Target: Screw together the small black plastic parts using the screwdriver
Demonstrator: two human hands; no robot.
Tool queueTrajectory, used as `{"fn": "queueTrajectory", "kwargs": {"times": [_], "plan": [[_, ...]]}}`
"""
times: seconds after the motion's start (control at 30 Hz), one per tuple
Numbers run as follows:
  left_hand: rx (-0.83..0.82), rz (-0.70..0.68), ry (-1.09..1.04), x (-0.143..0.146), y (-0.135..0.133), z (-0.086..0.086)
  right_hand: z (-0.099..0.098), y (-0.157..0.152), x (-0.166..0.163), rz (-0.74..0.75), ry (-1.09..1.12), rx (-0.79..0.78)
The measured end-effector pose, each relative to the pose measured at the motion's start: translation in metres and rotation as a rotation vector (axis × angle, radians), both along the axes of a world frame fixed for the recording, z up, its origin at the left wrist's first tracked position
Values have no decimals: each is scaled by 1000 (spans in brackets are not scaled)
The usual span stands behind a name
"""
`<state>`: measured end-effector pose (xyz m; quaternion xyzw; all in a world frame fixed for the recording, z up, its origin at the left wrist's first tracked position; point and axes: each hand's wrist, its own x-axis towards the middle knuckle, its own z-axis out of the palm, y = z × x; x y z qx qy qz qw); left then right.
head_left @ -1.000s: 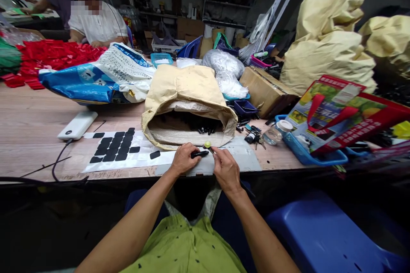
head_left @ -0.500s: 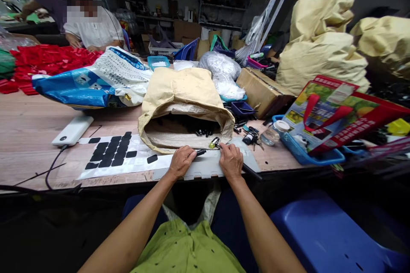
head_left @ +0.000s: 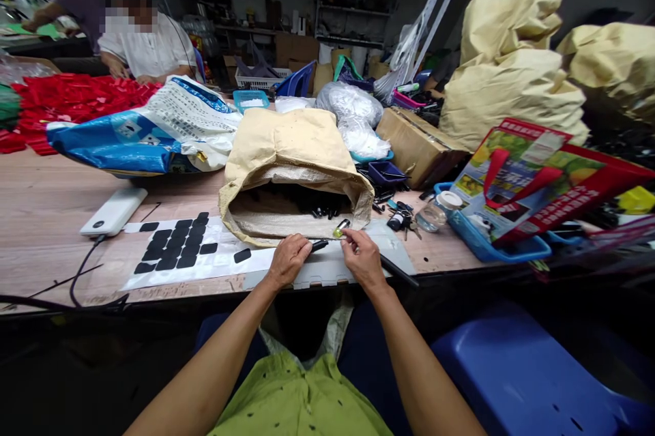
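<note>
My left hand (head_left: pixel 290 260) rests at the table edge, fingers closed on a short black tube (head_left: pixel 319 245) that points right. Opposite it, my right hand (head_left: pixel 364 260) has its thumb and fingers pinched together; what lies between them is too small to make out. Right at those fingertips lies a small shiny piece with a yellow-green end (head_left: pixel 341 228). A longer black rod (head_left: pixel 399 271) sticks out to the right from behind my right hand. Both hands are over a grey board (head_left: pixel 327 273), before the open mouth of a tan sack (head_left: pixel 286 139) with small black parts inside.
On the left are a sheet with black stickers (head_left: pixel 179 245), a white power bank (head_left: pixel 115 211) with a cable, and a blue-white bag (head_left: pixel 148 132). Keys (head_left: pixel 409 221), a jar (head_left: pixel 432 214) and a blue basket (head_left: pixel 475 245) stand right. Two people sit beyond red pieces (head_left: pixel 82 105).
My right hand has shifted a little left, closer to my left hand, with its fingertips now at the shiny piece. My left hand stays nearly in place, holding the black tube.
</note>
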<state>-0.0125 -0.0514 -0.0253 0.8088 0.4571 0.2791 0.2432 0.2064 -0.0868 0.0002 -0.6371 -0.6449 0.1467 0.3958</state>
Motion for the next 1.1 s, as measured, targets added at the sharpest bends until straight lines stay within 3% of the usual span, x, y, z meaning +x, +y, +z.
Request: {"fn": "queueTrajectory", "kwargs": {"times": [0.13,0.33,0.63,1.1], "plan": [[-2,-3,-30,0,-1,2,-1,-1,-13,189,237,-135],[-2,-9,-7,0,-3,5,-4,0,-16,335,224,-83],[-47,-20,-116,-3,-2,1,1,2,-11,407,242,-72],[-48,-32,-10,-4,-1,-4,0,4,-16,432,182,-23]]}}
